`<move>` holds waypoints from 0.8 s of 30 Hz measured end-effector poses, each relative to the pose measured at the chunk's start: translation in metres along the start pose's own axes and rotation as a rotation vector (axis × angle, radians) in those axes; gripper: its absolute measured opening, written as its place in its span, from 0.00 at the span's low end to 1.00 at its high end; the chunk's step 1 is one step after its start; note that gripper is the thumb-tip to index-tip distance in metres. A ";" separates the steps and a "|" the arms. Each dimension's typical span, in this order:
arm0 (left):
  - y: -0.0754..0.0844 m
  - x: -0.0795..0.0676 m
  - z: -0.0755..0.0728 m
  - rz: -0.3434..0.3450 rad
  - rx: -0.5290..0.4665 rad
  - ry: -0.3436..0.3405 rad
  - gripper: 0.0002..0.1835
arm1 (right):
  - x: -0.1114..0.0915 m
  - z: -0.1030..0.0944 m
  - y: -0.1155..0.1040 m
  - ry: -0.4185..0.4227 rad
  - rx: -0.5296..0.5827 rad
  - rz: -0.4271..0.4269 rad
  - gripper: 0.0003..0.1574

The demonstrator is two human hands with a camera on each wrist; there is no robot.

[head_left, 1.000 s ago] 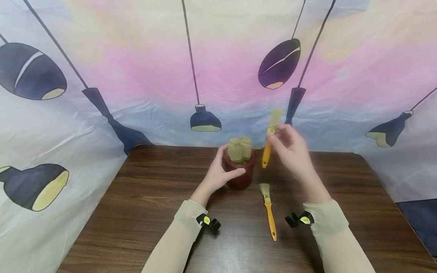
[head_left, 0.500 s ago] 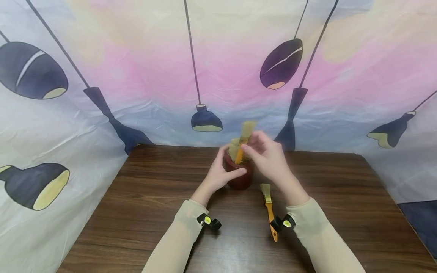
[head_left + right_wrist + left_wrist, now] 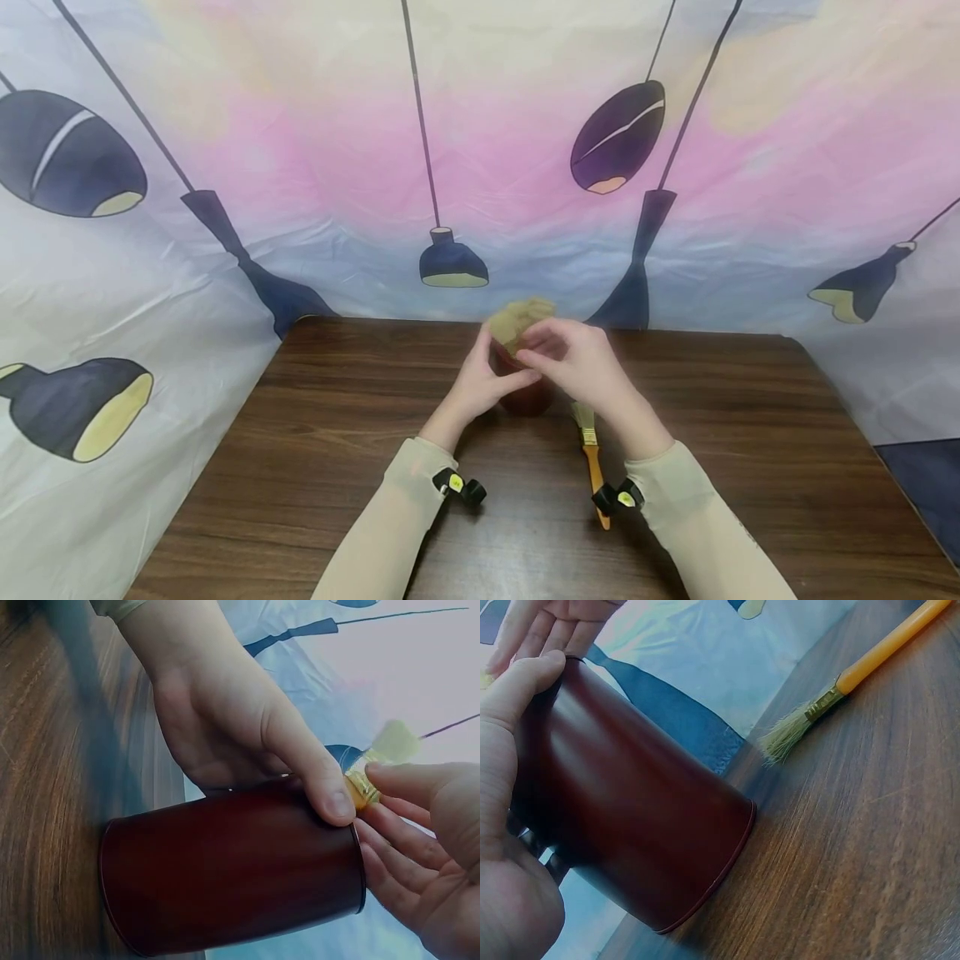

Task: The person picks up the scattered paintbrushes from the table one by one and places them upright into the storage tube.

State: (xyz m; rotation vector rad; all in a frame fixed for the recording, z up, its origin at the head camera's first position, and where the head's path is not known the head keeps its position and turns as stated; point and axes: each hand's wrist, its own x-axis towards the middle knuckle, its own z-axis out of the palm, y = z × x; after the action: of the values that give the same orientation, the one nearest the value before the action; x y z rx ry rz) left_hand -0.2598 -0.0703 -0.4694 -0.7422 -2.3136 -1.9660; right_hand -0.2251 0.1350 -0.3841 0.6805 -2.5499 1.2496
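My left hand [image 3: 476,382] grips a dark red cylindrical pot [image 3: 645,795] from its left side, thumb across the front near the rim. Bristle heads of several paintbrushes [image 3: 512,323] stick up above the pot's mouth. At the rim, my right hand [image 3: 587,360] pinches one paintbrush by its metal band; in the right wrist view its pale bristles [image 3: 397,741] point away from the pot, and its handle is hidden. Another paintbrush [image 3: 591,458] with an orange handle lies on the table in front of the pot, partly covered by the right wrist camera.
The dark wood-grain table [image 3: 337,442] carries the pot near its back edge. Behind it hangs a pastel cloth [image 3: 322,150] printed with dark lamps. A black camera [image 3: 465,492] is strapped to the left wrist, another [image 3: 615,497] to the right.
My right hand has carried its paintbrush left to above the pot, then lowered it handle first into the mouth. My left hand has kept its hold on the pot.
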 end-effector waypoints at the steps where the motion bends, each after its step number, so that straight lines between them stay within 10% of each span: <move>1: 0.000 0.000 0.000 0.002 -0.004 0.000 0.52 | 0.000 0.000 0.000 0.006 0.005 -0.007 0.15; 24: 0.001 0.000 0.001 -0.037 0.037 0.009 0.53 | -0.008 -0.006 0.012 0.006 -0.241 -0.073 0.11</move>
State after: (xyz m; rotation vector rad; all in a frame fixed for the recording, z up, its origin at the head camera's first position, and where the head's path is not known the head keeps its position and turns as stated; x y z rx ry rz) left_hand -0.2588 -0.0698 -0.4684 -0.6921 -2.3682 -1.9316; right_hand -0.2239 0.1485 -0.3916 0.7075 -2.5876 0.9000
